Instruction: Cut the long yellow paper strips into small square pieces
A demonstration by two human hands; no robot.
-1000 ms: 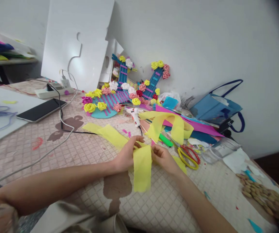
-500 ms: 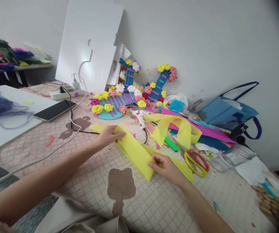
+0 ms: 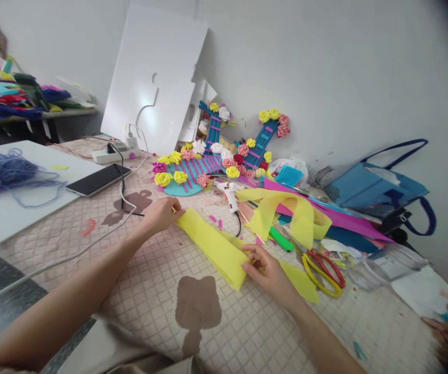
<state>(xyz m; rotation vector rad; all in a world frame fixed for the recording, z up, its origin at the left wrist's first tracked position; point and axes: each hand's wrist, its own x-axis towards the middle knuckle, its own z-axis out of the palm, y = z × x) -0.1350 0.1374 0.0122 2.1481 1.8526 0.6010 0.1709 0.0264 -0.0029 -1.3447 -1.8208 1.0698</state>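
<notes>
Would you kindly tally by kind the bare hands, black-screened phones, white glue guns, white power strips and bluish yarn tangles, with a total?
Bare left hand and bare right hand, touching the thin yellow strip: 2
Black-screened phone: 1
White plastic glue gun: 1
White power strip: 1
Bluish yarn tangle: 1
Total: 6

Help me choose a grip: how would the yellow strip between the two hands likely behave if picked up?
The yellow strip would probably flop: the similar looped strip beside the glue gun bends and droops. It is likely light for its size, since it looks thin. It might unfold when lifted, as its layers look loose near the right hand.
</notes>
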